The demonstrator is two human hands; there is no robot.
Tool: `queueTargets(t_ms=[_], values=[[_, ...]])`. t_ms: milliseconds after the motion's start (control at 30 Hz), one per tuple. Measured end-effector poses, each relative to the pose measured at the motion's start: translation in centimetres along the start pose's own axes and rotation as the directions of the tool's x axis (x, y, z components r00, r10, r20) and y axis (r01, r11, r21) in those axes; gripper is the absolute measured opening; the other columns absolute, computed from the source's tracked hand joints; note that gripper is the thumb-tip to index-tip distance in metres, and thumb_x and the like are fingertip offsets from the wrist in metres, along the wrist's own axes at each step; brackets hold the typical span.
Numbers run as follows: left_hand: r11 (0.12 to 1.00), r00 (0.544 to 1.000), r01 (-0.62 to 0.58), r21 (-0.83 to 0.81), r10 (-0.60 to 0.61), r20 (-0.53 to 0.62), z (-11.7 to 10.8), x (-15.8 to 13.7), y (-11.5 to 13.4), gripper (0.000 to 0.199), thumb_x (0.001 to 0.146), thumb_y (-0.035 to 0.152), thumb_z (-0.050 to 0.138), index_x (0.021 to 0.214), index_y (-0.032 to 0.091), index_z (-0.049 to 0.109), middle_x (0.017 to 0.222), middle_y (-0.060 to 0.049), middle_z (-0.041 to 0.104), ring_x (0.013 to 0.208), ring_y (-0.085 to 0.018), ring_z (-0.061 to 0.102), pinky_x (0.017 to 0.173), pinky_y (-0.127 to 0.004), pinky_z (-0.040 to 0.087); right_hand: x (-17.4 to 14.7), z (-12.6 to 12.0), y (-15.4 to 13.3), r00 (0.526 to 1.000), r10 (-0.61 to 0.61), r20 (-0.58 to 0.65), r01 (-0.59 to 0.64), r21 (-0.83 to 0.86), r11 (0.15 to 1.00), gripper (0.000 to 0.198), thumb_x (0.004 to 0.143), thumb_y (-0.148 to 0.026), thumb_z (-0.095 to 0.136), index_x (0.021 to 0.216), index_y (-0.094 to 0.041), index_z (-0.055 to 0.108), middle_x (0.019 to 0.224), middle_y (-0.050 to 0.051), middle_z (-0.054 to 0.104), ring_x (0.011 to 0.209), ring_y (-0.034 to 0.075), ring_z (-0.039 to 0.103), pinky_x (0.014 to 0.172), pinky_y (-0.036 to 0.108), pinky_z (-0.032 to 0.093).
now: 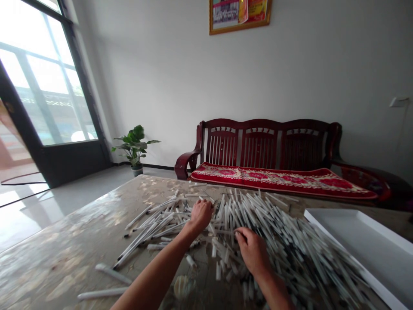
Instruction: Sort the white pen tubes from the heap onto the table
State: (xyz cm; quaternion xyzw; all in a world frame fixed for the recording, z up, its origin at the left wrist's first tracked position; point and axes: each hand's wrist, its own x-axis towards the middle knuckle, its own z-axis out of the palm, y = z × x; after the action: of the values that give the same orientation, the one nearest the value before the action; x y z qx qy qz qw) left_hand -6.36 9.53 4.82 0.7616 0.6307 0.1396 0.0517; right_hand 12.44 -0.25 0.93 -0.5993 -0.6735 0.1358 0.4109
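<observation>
A wide heap of thin whitish, translucent pen parts [258,211], some with dark ends, spreads over the table. My left hand [201,213] is at the far middle of the heap, fingers curled down; what they hold, if anything, is hidden. Closer to me, my right hand [253,252] has thumb and forefinger pinched at the end of a thin pale tube, which looks like a pen barrel [226,232]. Left of my hands lies a looser bunch of long pens [151,232] with black tips. Short clear caps [218,270] are scattered between my forearms.
A shallow white tray [364,232] stands at the right. The table [74,245] has a floral cover, with two loose whitish tubes [103,293] near its front. Behind it are a dark red wooden bench [258,142] with a red runner, a potted plant [135,146] and a glass door [61,86].
</observation>
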Motion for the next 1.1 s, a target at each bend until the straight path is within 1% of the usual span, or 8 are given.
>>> queueTargets(t_ms=[133, 200, 300, 367, 467, 700, 800, 1100], values=[[0.982, 0.992, -0.122, -0.145, 0.127, 0.026, -0.4, -2.8, 0.7, 0.022, 0.089, 0.033, 0.053, 0.1, 0.026, 0.071, 0.1, 0.001, 0.074, 0.095, -0.016, 0.065, 0.083, -0.021, 0.046, 0.2, -0.1, 0.4, 0.999, 0.02, -0.024, -0.019, 0.034, 0.999, 0.035, 0.087, -0.033, 0.041, 0.093, -0.02, 0.073, 0.092, 0.008, 0.076, 0.085, 0.022, 0.07, 0.078, 0.029, 0.05], [0.94, 0.985, -0.167, -0.299, 0.174, -0.004, -0.6, -4.0, 0.5, 0.026, 0.088, 0.034, 0.054, 0.109, 0.027, 0.067, 0.099, 0.002, 0.074, 0.088, -0.014, 0.066, 0.078, -0.019, 0.047, 0.3, -0.1, 0.7, 0.998, 0.029, -0.052, -0.027, 0.043, 0.999, 0.037, 0.088, -0.036, 0.04, 0.094, -0.019, 0.072, 0.093, 0.009, 0.076, 0.087, 0.022, 0.07, 0.079, 0.03, 0.05], [0.904, 0.992, -0.129, -0.408, 0.11, -0.068, -1.3, -5.0, -1.1, 0.024, 0.087, 0.032, 0.056, 0.105, 0.023, 0.068, 0.094, 0.0, 0.074, 0.084, -0.015, 0.065, 0.075, -0.022, 0.046, 0.2, 0.0, 1.0, 0.993, 0.024, -0.112, -0.02, 0.04, 0.999, 0.039, 0.089, -0.038, 0.039, 0.095, -0.019, 0.072, 0.096, 0.01, 0.075, 0.088, 0.023, 0.07, 0.08, 0.031, 0.05], [0.942, 0.997, -0.065, -0.329, 0.05, -0.054, -1.8, -5.2, -2.5, 0.016, 0.085, 0.028, 0.058, 0.092, 0.022, 0.071, 0.088, 0.0, 0.073, 0.082, -0.015, 0.065, 0.074, -0.022, 0.045, 0.1, 0.2, 0.9, 0.991, 0.008, -0.137, -0.003, 0.037, 0.999, 0.039, 0.089, -0.039, 0.039, 0.094, -0.019, 0.072, 0.096, 0.01, 0.075, 0.087, 0.022, 0.07, 0.079, 0.03, 0.051], [0.981, 0.999, 0.004, -0.194, -0.011, -0.037, -2.1, -4.8, -3.6, 0.016, 0.085, 0.024, 0.057, 0.09, 0.023, 0.073, 0.091, -0.001, 0.073, 0.084, -0.016, 0.066, 0.074, -0.022, 0.045, -0.1, 0.7, 0.7, 0.991, -0.017, -0.131, 0.022, 0.033, 0.999, 0.037, 0.088, -0.038, 0.041, 0.092, -0.02, 0.073, 0.095, 0.01, 0.075, 0.087, 0.022, 0.07, 0.078, 0.03, 0.051], [0.993, 0.996, -0.088, -0.082, 0.09, 0.026, -0.5, -1.0, 0.2, 0.03, 0.088, 0.025, 0.053, 0.112, 0.032, 0.07, 0.118, -0.001, 0.068, 0.113, -0.019, 0.059, 0.096, -0.027, 0.043, -0.4, 1.2, 0.4, 0.994, -0.032, -0.101, 0.04, 0.078, 0.996, 0.036, 0.089, -0.037, 0.041, 0.092, -0.021, 0.072, 0.096, 0.009, 0.075, 0.091, 0.022, 0.07, 0.081, 0.03, 0.052], [0.997, 0.992, -0.08, -0.015, 0.081, 0.094, 0.2, 0.8, 1.5, 0.028, 0.083, 0.026, 0.058, 0.106, 0.03, 0.073, 0.114, -0.004, 0.07, 0.113, -0.023, 0.06, 0.095, -0.03, 0.045, -0.4, 1.1, 0.5, 0.995, -0.033, -0.093, 0.039, 0.07, 0.997, 0.036, 0.09, -0.036, 0.04, 0.093, -0.021, 0.072, 0.097, 0.009, 0.075, 0.091, 0.022, 0.07, 0.081, 0.03, 0.052], [0.993, 0.983, -0.056, 0.103, 0.037, 0.179, 0.6, 1.7, 1.0, 0.028, 0.08, 0.021, 0.056, 0.1, 0.028, 0.074, 0.109, -0.008, 0.072, 0.109, -0.027, 0.063, 0.09, -0.037, 0.05, -0.6, 1.1, 0.0, 0.997, -0.04, -0.067, 0.041, 0.012, 0.999, 0.034, 0.09, -0.031, 0.04, 0.093, -0.02, 0.073, 0.094, 0.009, 0.075, 0.087, 0.02, 0.07, 0.08, 0.028, 0.051]])
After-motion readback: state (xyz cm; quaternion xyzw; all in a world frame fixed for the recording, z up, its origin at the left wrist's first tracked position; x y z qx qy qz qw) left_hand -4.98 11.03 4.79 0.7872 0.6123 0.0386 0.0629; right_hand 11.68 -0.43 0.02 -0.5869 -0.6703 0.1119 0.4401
